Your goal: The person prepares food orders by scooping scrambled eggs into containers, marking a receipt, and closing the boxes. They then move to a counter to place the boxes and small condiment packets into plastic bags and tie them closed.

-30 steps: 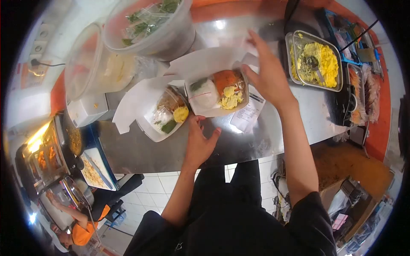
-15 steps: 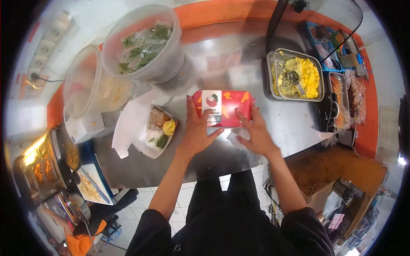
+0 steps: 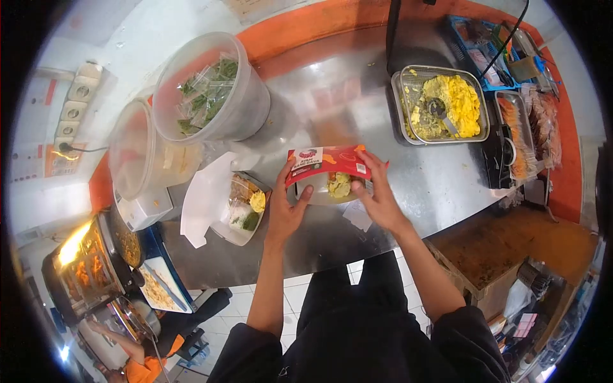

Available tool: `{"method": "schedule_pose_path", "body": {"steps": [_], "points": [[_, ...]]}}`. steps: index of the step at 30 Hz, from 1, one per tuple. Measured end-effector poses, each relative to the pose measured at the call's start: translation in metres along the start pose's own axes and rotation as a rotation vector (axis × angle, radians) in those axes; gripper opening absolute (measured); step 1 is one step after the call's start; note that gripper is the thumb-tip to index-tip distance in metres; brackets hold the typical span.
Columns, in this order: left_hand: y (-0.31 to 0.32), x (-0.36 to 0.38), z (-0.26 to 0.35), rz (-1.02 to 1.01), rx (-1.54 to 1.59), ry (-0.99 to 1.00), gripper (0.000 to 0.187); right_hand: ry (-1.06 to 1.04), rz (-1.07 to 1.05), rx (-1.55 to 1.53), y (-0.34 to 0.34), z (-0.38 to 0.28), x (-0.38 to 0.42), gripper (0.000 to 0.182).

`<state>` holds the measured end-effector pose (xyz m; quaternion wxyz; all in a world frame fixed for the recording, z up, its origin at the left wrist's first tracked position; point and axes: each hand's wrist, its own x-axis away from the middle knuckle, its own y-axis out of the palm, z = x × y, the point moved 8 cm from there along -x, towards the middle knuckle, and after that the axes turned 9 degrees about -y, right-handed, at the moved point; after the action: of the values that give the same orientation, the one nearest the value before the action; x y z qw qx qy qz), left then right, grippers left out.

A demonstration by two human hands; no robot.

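Observation:
A red printed cardboard food box stands on the steel counter before me, its front lifted so that yellowish food shows inside. My left hand grips its left side, fingers behind the lid and thumb in front. On the right side my right hand holds the same lid, fingertips on its top corner. Left of my left hand lies an open white food box with rice, a green piece, yellow sauce and brown food. A small pale paper piece rests below the red box.
Behind on the left is a clear tub of bagged greens, beside another plastic tub. A steel tray of yellow food with a ladle stands back right. Flames burn in a grill at left, near a person's orange-clothed arm.
The red box, earlier closed with my hands flat over its top, now has its lid raised, showing the food inside. My fingers have moved to grip its sides. The view has shifted slightly.

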<state>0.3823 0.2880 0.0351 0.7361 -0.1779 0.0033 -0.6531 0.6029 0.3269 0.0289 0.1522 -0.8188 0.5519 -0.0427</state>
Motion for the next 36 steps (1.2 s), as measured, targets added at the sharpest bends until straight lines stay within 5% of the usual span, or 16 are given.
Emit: {"method": "schedule_pose_path", "body": {"steps": [6, 9, 13, 19, 28, 31, 34, 36], "points": [[0.004, 0.016, -0.032, -0.131, -0.263, 0.121, 0.089, 0.029, -0.157, -0.131, 0.019, 0.022, 0.018, 0.099], [0.003, 0.027, -0.034, -0.186, -0.330, 0.151, 0.093, -0.135, -0.272, 0.363, 0.012, 0.015, 0.023, 0.099], [-0.003, 0.026, -0.040, -0.280, -0.423, 0.130, 0.085, -0.206, -0.434, 0.354, 0.003, 0.025, 0.022, 0.087], [0.000, 0.033, -0.034, -0.152, -0.468, 0.224, 0.062, -0.173, -0.491, 0.345, -0.004, 0.007, 0.016, 0.076], [0.003, 0.039, -0.022, -0.073, -0.601, 0.303, 0.062, -0.302, -0.300, 0.343, 0.005, 0.023, 0.016, 0.070], [0.006, 0.039, -0.015, 0.009, -0.958, 0.436, 0.060, -0.335, -0.307, 0.632, 0.001, 0.003, 0.019, 0.066], [0.031, 0.030, 0.009, -0.166, -0.904, 0.742, 0.057, -0.380, -0.257, 0.540, 0.006, 0.021, 0.024, 0.061], [0.057, 0.005, 0.035, -0.235, -0.921, 0.593, 0.068, -0.331, -0.259, 0.378, 0.011, 0.041, 0.030, 0.056]]}}
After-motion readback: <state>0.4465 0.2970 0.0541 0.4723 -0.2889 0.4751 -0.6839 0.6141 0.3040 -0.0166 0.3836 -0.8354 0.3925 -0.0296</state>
